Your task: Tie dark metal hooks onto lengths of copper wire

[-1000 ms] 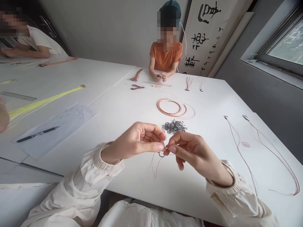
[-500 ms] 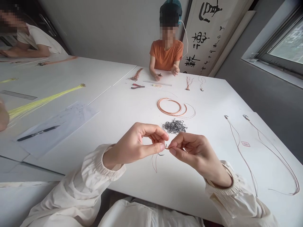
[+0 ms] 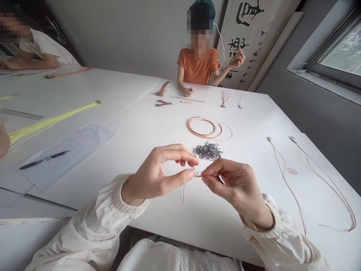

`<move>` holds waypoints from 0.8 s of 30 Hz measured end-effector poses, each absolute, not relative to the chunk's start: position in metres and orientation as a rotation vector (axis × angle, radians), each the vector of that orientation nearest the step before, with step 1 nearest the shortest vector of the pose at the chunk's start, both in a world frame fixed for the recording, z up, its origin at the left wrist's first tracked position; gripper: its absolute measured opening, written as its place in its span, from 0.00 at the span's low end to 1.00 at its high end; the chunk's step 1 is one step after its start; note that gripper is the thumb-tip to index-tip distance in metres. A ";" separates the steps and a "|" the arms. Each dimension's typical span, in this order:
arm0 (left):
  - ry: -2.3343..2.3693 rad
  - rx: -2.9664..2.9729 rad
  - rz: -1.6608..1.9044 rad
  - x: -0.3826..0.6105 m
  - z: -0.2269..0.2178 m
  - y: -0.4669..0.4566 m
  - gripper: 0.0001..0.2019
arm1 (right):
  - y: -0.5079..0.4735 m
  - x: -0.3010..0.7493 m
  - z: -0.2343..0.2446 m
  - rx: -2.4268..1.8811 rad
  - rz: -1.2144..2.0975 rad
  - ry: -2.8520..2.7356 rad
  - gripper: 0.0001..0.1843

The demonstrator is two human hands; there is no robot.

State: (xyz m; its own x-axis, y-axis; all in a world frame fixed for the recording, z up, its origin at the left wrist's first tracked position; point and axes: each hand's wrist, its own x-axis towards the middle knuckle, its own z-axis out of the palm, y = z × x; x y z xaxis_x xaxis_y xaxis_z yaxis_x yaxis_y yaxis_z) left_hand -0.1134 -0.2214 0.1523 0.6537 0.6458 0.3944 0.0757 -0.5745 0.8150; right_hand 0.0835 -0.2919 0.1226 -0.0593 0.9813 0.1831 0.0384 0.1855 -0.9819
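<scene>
In front of me my right hand (image 3: 235,180) is closed in a pinch on a small fish hook (image 3: 196,174), its curved end poking out to the left between my two hands. My left hand (image 3: 166,169) curves in from the other side, its thumb tip close to the hook. It seems to pinch a thin reddish line (image 3: 182,195), which dangles as a narrow loop under the thumb; the grip itself is partly hidden. Just beyond my fingers lies a tangled pile of dark fish hooks (image 3: 208,151).
Behind the hooks rests an orange coil of line (image 3: 201,127). Hooks with tied lines (image 3: 284,173) lie at right. A sheet of paper (image 3: 84,145) with a pen (image 3: 45,160) and a yellow line bundle (image 3: 56,121) are left. Across sits a person in orange (image 3: 197,66), near pliers (image 3: 163,102).
My left hand has drawn slightly left from my right, and more of the hook shows between them. The person opposite has raised one hand off the table.
</scene>
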 end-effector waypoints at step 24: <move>0.724 2.244 0.975 -0.110 0.143 -0.242 0.05 | -0.290 0.086 0.123 -1.060 1.098 -1.378 0.07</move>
State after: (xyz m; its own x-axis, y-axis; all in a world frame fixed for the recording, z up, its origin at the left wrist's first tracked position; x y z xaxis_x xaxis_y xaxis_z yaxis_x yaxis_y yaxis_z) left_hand -0.1105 -0.2416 0.1432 0.5850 0.6697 0.4574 0.2446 -0.6834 0.6879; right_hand 0.0863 -0.2902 0.1225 -0.0771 0.9789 0.1892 0.0344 0.1923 -0.9807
